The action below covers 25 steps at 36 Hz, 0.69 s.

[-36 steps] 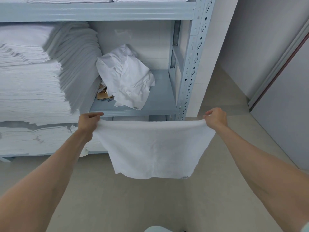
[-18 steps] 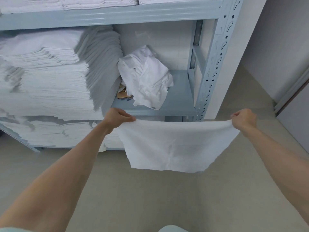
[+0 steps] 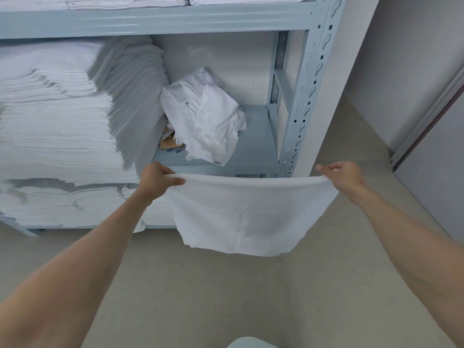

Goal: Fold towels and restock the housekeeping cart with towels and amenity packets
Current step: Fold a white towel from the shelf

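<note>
Holding white towel (image 3: 246, 217) spread in air before shelving unit (image 3: 298, 101): left hand (image 3: 157, 178) pinches upper left corner, right hand (image 3: 342, 175) grips upper right corner, cloth hanging free over floor. Towel looks already doubled; further folds judged pending. Folded stacks (image 3: 57, 126) fill shelf's left side; crumpled linen (image 3: 206, 121) at front right, unfolded. Cart, amenity packets not visible; restocking apparently not begun. Small tag at towel's lower right corner, unreadable.

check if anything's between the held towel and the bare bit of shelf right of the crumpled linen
Nothing visible. The towel hangs from the left hand and right hand just below the shelf; the crumpled linen sits left of the bare part.
</note>
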Tool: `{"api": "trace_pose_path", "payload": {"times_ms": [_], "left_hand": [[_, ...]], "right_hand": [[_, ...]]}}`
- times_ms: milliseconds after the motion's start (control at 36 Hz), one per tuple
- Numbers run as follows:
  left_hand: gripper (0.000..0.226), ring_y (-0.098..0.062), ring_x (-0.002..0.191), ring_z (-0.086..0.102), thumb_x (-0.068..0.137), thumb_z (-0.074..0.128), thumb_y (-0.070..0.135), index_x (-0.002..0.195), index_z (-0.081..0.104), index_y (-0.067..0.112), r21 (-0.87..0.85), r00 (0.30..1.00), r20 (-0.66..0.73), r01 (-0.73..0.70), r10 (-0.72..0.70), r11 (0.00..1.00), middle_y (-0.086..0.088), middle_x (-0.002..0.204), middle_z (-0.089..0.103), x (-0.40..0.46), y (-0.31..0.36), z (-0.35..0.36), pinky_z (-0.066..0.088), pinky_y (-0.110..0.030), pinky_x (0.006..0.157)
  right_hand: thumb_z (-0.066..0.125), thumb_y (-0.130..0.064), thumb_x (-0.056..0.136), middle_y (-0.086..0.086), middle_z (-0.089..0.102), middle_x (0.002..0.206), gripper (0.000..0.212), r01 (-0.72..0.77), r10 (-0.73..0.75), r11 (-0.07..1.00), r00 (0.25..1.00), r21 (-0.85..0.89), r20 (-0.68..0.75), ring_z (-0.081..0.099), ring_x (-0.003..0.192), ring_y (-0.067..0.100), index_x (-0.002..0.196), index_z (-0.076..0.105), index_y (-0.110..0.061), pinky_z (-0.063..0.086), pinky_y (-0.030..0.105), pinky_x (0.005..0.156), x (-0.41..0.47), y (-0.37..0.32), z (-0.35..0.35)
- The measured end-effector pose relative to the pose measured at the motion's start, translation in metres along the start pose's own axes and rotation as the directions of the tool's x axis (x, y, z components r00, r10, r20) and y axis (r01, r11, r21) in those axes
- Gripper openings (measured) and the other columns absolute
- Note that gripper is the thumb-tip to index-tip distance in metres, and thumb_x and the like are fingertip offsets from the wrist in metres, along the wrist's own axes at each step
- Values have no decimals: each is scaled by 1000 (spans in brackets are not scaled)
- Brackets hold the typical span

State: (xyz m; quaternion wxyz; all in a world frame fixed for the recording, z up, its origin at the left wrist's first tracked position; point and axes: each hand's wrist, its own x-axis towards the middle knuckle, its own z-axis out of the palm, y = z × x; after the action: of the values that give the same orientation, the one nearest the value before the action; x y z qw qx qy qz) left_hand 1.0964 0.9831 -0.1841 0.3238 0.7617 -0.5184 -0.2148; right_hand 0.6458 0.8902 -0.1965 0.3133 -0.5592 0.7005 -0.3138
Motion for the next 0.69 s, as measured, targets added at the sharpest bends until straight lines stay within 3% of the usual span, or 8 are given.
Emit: {"api": "trace_pose_path", "payload": {"times_ms": [83, 194, 361, 444, 472, 528, 611, 694], "left_hand": [[22, -14, 61, 49, 69, 92, 21, 71, 71, 13, -10, 999, -37, 2, -3, 1000, 1, 69, 55, 2, 0, 1, 45, -32, 61], [26, -18, 62, 48, 67, 93, 20, 71, 71, 7, -11, 997, -69, 21, -22, 1000, -5, 68, 54, 5, -1, 3, 44, -35, 63], [36, -27, 69, 51, 68, 92, 25, 77, 74, -5, 24, 997, -71, 33, -31, 999, -14, 74, 58, 9, -3, 2, 38, -32, 55], [41, -37, 104, 50, 73, 89, 31, 87, 73, -4, 77, 994, -103, 33, -25, 997, -14, 99, 53, 12, -3, 3, 45, -43, 82], [43, -36, 114, 44, 74, 87, 35, 89, 73, -2, 115, 993, -112, 42, -29, 992, -12, 105, 52, 13, -3, 3, 41, -45, 93], [43, -32, 119, 39, 78, 82, 44, 86, 73, 3, 215, 994, -99, 60, -40, 975, -7, 102, 55, 13, -2, 2, 30, -42, 96], [46, -32, 94, 54, 85, 75, 45, 78, 65, 1, 213, 999, -22, 36, -32, 976, -9, 74, 57, 13, 0, 0, 27, -37, 81], [38, -30, 73, 53, 90, 72, 32, 76, 57, 0, 93, 1000, 1, -29, 29, 995, -12, 71, 55, 14, 3, 3, 36, -35, 66]], "right_hand": [[82, -49, 75, 14, 63, 123, 49, 50, -45, 998, 991, -41, 124, 52, 105, 17, 100, 75, -7, 40, 29, 85, -2, -2, -1], [89, -41, 66, 16, 55, 130, 50, 115, -76, 985, 959, -128, 273, 56, 115, 26, 100, 75, -7, 45, 33, 92, -4, -3, -2], [87, -20, 74, 14, 45, 127, 37, 277, -160, 890, 934, -362, 320, 36, 125, 31, 106, 74, -4, 33, 30, 100, -3, 4, 8], [79, -16, 84, 13, 50, 117, 19, 305, -214, 888, 936, -343, 278, 43, 114, 31, 99, 77, -5, 35, 32, 96, 0, 6, 11], [77, -18, 86, 12, 53, 108, 14, 310, -217, 885, 935, -347, 282, 45, 106, 31, 94, 77, -6, 34, 32, 91, 1, 6, 10], [73, -23, 90, 11, 57, 86, 16, 312, -208, 875, 933, -370, 294, 45, 94, 30, 81, 75, -10, 29, 32, 79, 1, 4, 10], [72, -31, 90, 13, 63, 83, 17, 255, -168, 884, 956, -391, 241, 41, 100, 25, 77, 72, -20, 34, 36, 84, 2, 2, 11], [69, -26, 92, 5, 60, 72, 19, 252, -198, 920, 960, -301, 199, 50, 82, 23, 83, 73, -11, 36, 32, 68, 4, -1, 13]]}}
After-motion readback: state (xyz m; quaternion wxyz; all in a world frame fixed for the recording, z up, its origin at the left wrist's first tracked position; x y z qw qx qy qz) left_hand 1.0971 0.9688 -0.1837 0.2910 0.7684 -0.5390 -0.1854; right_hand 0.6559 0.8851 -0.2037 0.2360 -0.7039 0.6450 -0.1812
